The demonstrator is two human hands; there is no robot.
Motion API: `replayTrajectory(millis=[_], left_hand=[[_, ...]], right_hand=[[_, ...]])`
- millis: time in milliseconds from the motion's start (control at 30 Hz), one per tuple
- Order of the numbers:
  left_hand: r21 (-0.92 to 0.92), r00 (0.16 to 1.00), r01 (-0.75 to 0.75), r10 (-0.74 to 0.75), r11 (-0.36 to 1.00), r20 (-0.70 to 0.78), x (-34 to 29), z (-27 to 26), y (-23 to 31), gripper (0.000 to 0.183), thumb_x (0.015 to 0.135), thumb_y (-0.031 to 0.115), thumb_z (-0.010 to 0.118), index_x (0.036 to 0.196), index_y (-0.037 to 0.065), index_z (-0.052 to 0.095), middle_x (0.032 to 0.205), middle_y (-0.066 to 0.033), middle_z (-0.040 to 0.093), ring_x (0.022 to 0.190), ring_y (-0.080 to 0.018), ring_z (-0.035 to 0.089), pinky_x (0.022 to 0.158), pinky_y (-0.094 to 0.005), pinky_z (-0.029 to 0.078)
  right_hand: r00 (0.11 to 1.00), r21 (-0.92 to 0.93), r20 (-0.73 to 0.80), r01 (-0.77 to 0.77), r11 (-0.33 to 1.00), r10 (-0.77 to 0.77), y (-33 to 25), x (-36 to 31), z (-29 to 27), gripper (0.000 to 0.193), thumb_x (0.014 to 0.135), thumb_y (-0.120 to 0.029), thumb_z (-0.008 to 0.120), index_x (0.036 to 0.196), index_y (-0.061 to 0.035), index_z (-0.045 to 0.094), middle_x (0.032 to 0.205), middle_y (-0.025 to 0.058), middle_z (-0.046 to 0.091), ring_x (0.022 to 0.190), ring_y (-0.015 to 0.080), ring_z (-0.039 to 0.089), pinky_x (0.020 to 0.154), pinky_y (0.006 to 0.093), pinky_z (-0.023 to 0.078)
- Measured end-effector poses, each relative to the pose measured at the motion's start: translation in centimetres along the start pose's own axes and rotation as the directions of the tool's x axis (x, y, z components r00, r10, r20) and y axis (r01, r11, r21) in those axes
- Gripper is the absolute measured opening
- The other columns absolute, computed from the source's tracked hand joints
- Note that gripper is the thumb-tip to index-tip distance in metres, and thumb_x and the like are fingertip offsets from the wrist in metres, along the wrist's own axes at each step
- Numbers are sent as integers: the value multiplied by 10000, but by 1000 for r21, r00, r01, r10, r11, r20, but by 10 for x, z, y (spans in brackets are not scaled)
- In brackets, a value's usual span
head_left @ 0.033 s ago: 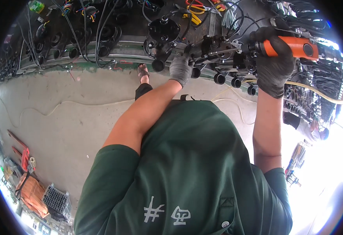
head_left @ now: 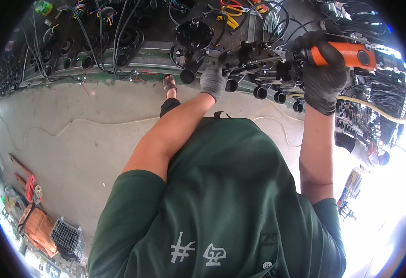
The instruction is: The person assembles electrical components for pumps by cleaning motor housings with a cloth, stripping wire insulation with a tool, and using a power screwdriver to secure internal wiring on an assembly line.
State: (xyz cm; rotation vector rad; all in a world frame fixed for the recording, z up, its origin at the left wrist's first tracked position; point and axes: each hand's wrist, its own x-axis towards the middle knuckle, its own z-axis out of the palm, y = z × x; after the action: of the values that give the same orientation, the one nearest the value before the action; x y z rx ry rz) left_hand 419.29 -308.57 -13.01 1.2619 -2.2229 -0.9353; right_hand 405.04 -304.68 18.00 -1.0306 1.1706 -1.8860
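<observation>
My right hand (head_left: 324, 78), in a dark grey glove, is wrapped around an orange-and-black power screwdriver (head_left: 346, 55). Its long metal bit (head_left: 267, 60) points left to a black assembly (head_left: 254, 50) on the workbench. My left hand (head_left: 214, 79), gloved in grey, grips the left end of that assembly; the fingertips are partly hidden among the dark parts. Just left of that hand stands a round black housing (head_left: 194, 34) with a short tube below it. The exact contact point of the bit is too small to make out.
Black cables (head_left: 119, 37) hang over similar black parts on the bench's left. Yellow-handled pliers (head_left: 230, 22) and silver zip ties (head_left: 271, 23) lie at the back. A pale hose (head_left: 374, 107) runs at right. A red pallet jack (head_left: 28, 183) and grey crate (head_left: 67, 237) stand lower left.
</observation>
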Motion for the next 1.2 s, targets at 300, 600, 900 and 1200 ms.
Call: replayTrajectory(millis=[300,600,900,1200], left_hand=[[-130,996,24,-12,991,89,6,-10,-8,263,816,241,757,1036,108,701,958,-179,702,933,-379,671,831,-489,527],[-21,996,9,-8,1000,88,7,-2,-11,527,875,314,706,1374,202,575,953,-214,687,932,-391,672,803,-501,534],[-25,997,16,-14,1000,75,5,-6,-7,339,860,298,716,1163,149,684,964,-193,696,922,-388,669,806,-512,524],[-59,1000,14,-14,998,0,-16,-9,6,170,830,246,724,947,128,689,982,-160,669,902,-388,646,773,-507,520]], right_hand=[[994,-127,55,102,987,-96,19,-5,1,392,809,-58,678,1184,16,587,859,145,693,763,233,680,718,333,564],[983,-268,111,169,949,-144,32,-8,6,179,824,-17,694,998,13,663,883,114,708,798,195,699,750,332,590],[986,-174,127,126,977,-105,24,-6,19,354,835,-50,638,1177,21,583,890,128,692,785,253,689,752,374,570],[978,-181,-7,203,962,-207,35,-7,20,296,804,-140,762,1050,-72,612,890,8,615,780,129,584,685,278,490]])
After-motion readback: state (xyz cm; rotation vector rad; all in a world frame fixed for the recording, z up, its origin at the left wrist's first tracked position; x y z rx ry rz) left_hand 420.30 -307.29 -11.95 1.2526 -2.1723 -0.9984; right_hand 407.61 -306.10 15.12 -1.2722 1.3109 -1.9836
